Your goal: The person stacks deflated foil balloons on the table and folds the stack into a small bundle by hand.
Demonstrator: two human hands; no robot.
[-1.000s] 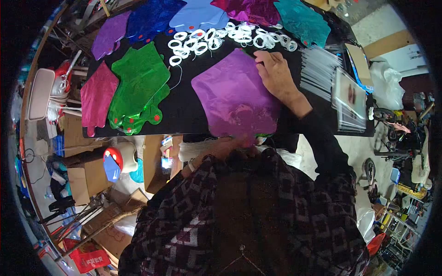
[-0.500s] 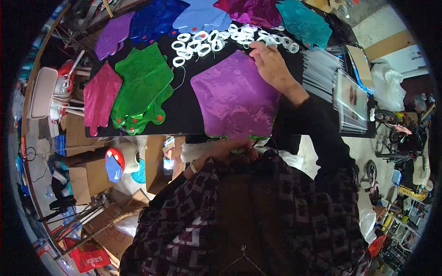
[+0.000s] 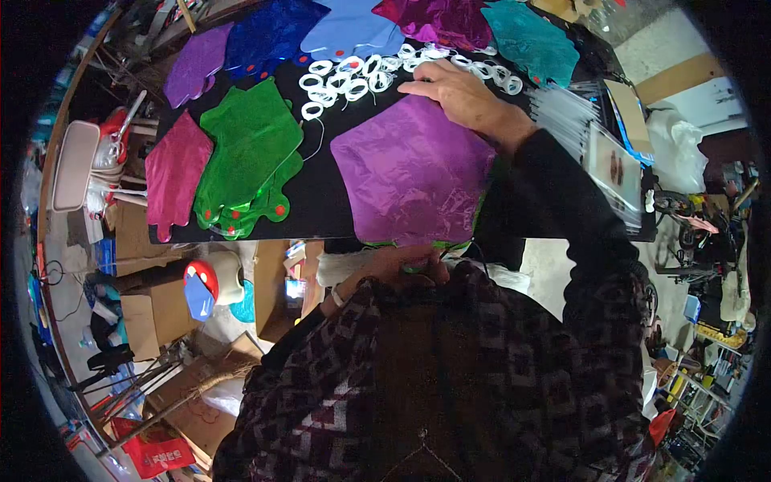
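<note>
The two hands are apart. The left hand (image 3: 401,267) is at the near edge of the black table (image 3: 313,197), and its fingers seem to be closed on the near end of the large purple foil balloon (image 3: 418,173). This balloon is flat, in the near middle of the table, and some green foil (image 3: 482,210) shows along its right edge. The right hand (image 3: 470,98) is over the far end of the balloon, with the fingers spread and open, reaching toward the left. It is just beside the white string coils (image 3: 353,79); I cannot tell if it touches them. On the left are the green foil balloons (image 3: 249,149) with red dots, and beside them a pink foil balloon (image 3: 178,173). At the far side lie a dark blue balloon (image 3: 269,36), a light blue balloon (image 3: 351,30) and a teal balloon (image 3: 530,44). On the right is a pile of clear plastic packets (image 3: 612,165).
</note>
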